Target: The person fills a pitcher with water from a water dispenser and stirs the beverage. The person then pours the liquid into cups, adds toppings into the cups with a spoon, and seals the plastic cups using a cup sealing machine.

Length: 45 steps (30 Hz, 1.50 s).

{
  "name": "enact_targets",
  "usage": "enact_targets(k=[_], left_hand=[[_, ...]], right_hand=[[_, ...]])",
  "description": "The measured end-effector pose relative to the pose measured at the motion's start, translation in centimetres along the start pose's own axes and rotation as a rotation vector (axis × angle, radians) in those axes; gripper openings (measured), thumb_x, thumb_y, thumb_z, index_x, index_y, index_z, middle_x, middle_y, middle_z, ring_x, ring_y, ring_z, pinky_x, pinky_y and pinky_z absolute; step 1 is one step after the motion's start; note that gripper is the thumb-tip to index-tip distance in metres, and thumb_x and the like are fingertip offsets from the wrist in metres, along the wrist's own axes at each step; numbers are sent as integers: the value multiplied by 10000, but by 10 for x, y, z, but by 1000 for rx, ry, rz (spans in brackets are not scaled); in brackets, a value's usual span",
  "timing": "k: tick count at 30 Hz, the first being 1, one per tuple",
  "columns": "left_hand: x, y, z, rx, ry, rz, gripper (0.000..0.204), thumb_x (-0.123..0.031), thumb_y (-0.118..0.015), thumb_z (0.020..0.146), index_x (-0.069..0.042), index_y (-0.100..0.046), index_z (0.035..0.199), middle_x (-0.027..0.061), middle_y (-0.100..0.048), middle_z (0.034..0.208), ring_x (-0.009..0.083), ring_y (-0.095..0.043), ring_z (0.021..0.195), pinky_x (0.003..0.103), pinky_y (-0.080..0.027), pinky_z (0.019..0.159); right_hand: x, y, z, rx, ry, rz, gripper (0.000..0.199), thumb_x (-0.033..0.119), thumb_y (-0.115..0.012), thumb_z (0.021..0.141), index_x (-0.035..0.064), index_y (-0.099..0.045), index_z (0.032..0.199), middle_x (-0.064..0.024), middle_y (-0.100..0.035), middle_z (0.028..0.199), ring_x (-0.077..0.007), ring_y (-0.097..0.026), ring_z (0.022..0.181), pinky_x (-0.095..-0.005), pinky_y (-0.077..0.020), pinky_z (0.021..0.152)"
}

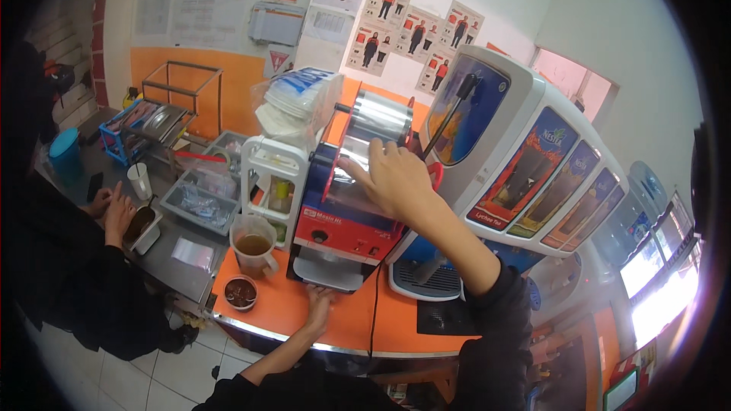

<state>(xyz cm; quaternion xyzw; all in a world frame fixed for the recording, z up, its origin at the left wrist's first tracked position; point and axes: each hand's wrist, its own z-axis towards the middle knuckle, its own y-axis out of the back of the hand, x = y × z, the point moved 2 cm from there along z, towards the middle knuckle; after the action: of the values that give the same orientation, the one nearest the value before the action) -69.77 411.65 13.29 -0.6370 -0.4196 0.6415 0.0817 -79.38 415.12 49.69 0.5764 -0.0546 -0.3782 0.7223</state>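
Observation:
A red and blue cup sealing machine (344, 232) stands on the orange counter before me, with a shiny roll of film (381, 116) on top. My right hand (392, 179) reaches over the machine from the right, thumb and fingers spread on the film below the roll; some fingertips are hidden. My left hand (318, 309) is low at the front, its fingers closed at the lower lip of the machine's grey tray (329, 268). Left of the tray stand a clear jug of brown liquid (253, 247) and a small cup with dark contents (241, 292).
A white drink dispenser (525, 152) stands close on the right. A white plastic carrier (266, 183) and bagged cups (301, 99) crowd the left. At the steel table, a co-worker's hands (114, 209) are near a container of brown stuff (142, 228). A black cable (373, 312) hangs over the counter edge (343, 348).

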Motion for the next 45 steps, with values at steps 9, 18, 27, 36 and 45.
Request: enact_targets(k=[9,18,27,36,45], left_hand=[[-4,32,-55,59,121,34,459,70,-441,751,-34,-269,1165,139,-427,1169,218,-477,1100,265,-437,778],[-1,41,-101,77,109,90,451,100,-446,800,-15,-262,1195,171,-410,1251,260,-416,1253,262,-435,789],[-9,41,-126,-17,161,163,430,119,-442,818,-8,-271,1191,177,-430,1228,261,-452,1222,254,-433,750],[-18,59,-126,24,226,10,530,160,-396,766,6,-289,1263,189,-451,1229,288,-482,1195,358,-410,989],[-27,76,-42,320,538,-472,433,-180,-441,948,-15,-367,1341,152,-449,1352,269,-473,1231,448,-348,1072]], right_hand=[[49,33,-51,-358,-71,19,525,429,-540,892,-29,-518,1147,-193,-547,957,-336,-562,900,-411,-459,776],[28,15,-37,-562,-124,-35,519,353,-513,913,-30,-472,1260,-269,-507,1159,-379,-485,1096,-447,-350,973],[48,3,-59,-471,-139,-15,648,407,-562,874,-11,-402,1343,-297,-437,1284,-422,-393,1230,-468,-332,1017],[64,-8,-77,-419,-203,12,754,382,-626,832,20,-313,1415,-297,-285,1420,-431,-298,1316,-476,-283,1073],[69,-29,-92,-388,-210,73,790,362,-640,817,63,-277,1451,-300,-216,1461,-439,-253,1346,-503,-260,1073]])
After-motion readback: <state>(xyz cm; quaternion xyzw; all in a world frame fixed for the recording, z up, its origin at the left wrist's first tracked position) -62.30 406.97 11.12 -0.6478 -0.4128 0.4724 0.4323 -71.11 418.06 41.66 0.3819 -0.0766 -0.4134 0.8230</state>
